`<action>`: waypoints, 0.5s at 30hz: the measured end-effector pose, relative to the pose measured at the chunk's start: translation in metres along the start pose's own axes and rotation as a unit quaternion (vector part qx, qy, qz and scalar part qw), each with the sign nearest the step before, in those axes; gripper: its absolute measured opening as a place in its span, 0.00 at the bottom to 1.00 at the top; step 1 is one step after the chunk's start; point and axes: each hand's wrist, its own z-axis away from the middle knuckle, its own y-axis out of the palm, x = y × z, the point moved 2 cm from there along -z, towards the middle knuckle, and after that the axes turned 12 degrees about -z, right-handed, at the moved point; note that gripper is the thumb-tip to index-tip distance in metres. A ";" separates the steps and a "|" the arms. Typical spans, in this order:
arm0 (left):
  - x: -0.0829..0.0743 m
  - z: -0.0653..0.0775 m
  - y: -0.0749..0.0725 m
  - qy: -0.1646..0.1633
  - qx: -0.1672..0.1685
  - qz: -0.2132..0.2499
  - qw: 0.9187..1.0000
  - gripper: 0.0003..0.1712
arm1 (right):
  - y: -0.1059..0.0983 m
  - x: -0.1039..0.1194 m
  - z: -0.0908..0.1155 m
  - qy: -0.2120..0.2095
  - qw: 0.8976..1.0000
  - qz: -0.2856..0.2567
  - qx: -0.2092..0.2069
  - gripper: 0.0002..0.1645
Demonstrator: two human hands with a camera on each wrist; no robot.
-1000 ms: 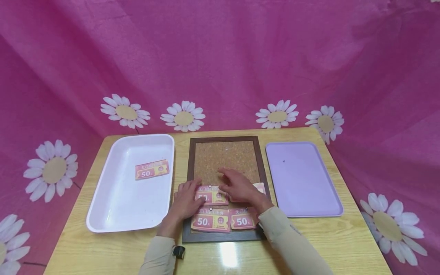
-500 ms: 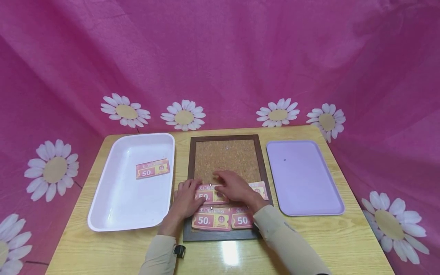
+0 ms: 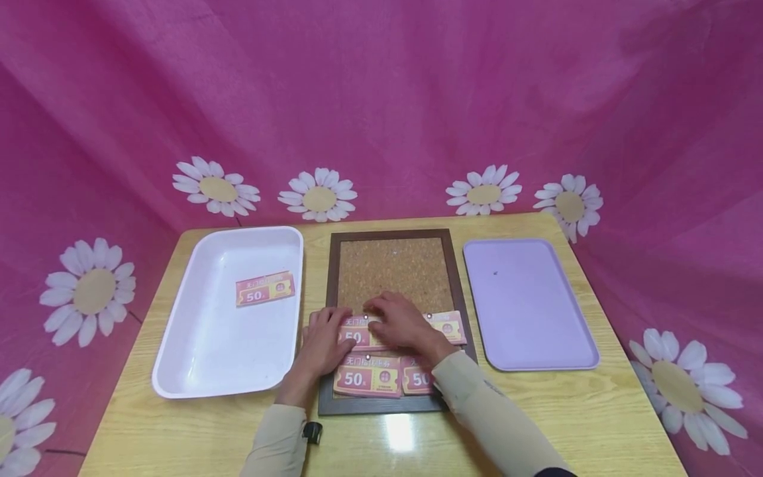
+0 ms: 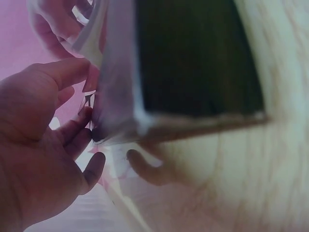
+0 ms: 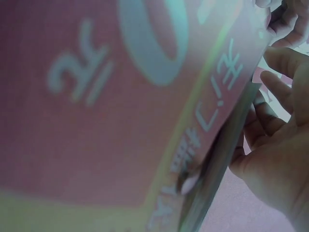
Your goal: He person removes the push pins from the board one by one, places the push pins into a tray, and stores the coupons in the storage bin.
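Pink paper is lying under both my hands: I am working at the upper-left coupon, which is lying on the lower half of the corkboard.

Change over the last second: my right hand is shifting toward the corkboard's left side. The upper-right coupon is coming into fuller view, with a pin showing at its top edge. My right wrist and sleeve are now covering more of the lower-right coupon. My left hand is keeping its place at the corkboard's left edge.

Grip, left: fingers are resting loosely about the frame, thumb reaching onto the upper-left coupon, spread wide. Grip, right: fingertips are bending close to that coupon's top edge with a narrow gap between them; cannot tell whether they are pinching paper or pin.

Judgement: the upper-right coupon is probably needing no more handling, and the upper-left one is taking my attention.

Surroundings: the lower-left coupon is lying near the corkboard's bottom edge. Left of the corkboard, a white tub is holding another coupon. Right of it, a purple tray is bearing a dark speck, too small to identify.
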 end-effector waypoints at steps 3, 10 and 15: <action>-0.001 -0.001 0.000 -0.003 0.001 -0.002 1.000 0.33 | 0.001 0.000 -0.001 0.010 1.000 0.001 0.003 0.23; -0.003 -0.001 -0.001 -0.015 0.006 0.014 1.000 0.33 | 0.003 -0.001 -0.004 0.025 1.000 0.008 0.002 0.21; -0.003 -0.001 -0.001 -0.030 0.018 0.031 0.999 0.33 | 0.004 -0.002 -0.005 0.028 1.000 0.008 0.000 0.19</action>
